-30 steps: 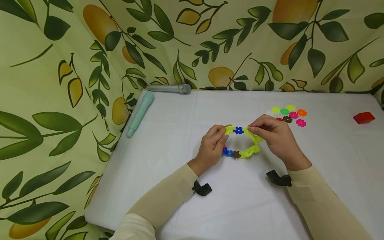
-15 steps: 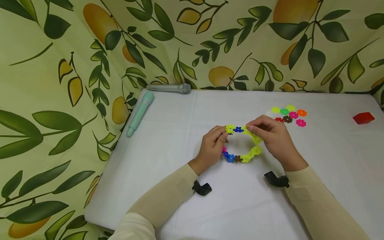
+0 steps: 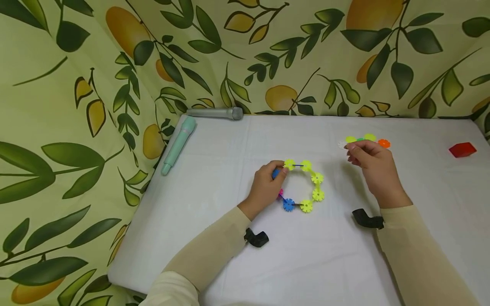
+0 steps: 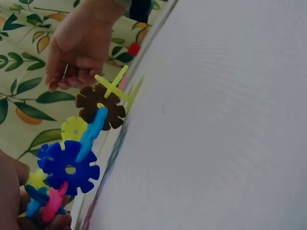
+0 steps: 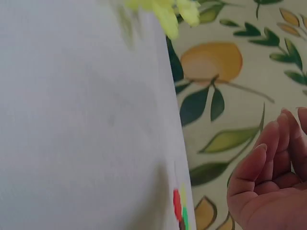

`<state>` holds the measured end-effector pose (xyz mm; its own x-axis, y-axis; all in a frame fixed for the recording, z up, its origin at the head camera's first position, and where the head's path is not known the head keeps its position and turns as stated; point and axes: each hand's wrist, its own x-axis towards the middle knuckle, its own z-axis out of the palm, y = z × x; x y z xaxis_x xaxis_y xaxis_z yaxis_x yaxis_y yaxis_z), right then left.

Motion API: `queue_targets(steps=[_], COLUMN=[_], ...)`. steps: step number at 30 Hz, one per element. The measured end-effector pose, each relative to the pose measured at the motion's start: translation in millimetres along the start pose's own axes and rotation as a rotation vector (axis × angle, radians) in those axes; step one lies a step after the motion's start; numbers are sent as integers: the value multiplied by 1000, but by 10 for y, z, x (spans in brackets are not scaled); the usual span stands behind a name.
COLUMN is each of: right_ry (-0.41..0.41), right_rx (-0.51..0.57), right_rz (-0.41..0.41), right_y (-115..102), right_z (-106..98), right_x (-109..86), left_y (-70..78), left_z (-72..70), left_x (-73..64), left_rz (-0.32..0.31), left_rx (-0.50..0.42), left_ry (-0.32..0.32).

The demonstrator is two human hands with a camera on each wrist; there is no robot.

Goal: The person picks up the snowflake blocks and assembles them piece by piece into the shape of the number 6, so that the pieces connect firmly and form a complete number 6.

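Observation:
My left hand [image 3: 264, 183] pinches the left side of a ring of interlocking notched plastic discs [image 3: 318, 194], held above the white table. The ring is mostly yellow, with blue, pink and brown pieces. In the left wrist view a brown disc [image 4: 88, 110] and a dark blue disc [image 4: 55, 165] show large, fingers at the lower left. Apart from the ring, my right hand [image 3: 379, 172] hovers near the loose discs [image 3: 384, 143] and covers part of them. Its fingers [image 5: 252, 167] are loosely bent in the right wrist view, with nothing visible between them.
A silver microphone [image 3: 216, 112] lies along the table's back edge, and a mint-green microphone [image 3: 178, 146] along its left edge. A red block [image 3: 462, 149] sits at the far right. Patterned cloth [image 3: 281, 63] hangs behind and to the left.
My right hand has let go of the ring and moved right, toward the loose discs. The ring has turned, showing more yellow discs face-on. My left hand keeps its hold.

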<state>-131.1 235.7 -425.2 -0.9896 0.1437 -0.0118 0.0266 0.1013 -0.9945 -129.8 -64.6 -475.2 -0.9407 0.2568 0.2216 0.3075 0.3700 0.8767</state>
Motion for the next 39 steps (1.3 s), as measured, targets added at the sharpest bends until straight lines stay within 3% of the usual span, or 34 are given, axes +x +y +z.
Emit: queue_targets(steps=[3, 6, 12, 17, 20, 23, 26, 29, 34, 39], right_ry=[58, 134, 269, 322, 302, 217, 121, 80, 75, 63], right_rx=[85, 95, 94, -60, -242, -445, -617, -683, -752, -742], right_rz=[29, 60, 90, 127, 199, 250, 237, 196, 127, 126], right_y=[27, 48, 159, 293, 387, 492, 571, 613, 640, 603], right_z=[-154, -314, -676, -905, -972, -989, -971, -935, -872, -861], right_x=[49, 84, 123, 133, 160, 210, 259, 285, 290, 275], left_y=[9, 5, -42, -53, -46, -31, -26, -26, -12, 10], left_z=[-24, -40, -62, -78, -86, -90, -79, -59, -42, -46], left_x=[12, 24, 47, 51, 50, 50, 51, 49, 36, 30], left_rz=[-82, -99, -22, 21, 27, 35, 45, 46, 37, 37], left_rx=[95, 106, 84, 141, 196, 259, 336, 394, 405, 394], left_ry=[-7, -47, -157, -170, -161, -176, -206, -226, -218, -218])
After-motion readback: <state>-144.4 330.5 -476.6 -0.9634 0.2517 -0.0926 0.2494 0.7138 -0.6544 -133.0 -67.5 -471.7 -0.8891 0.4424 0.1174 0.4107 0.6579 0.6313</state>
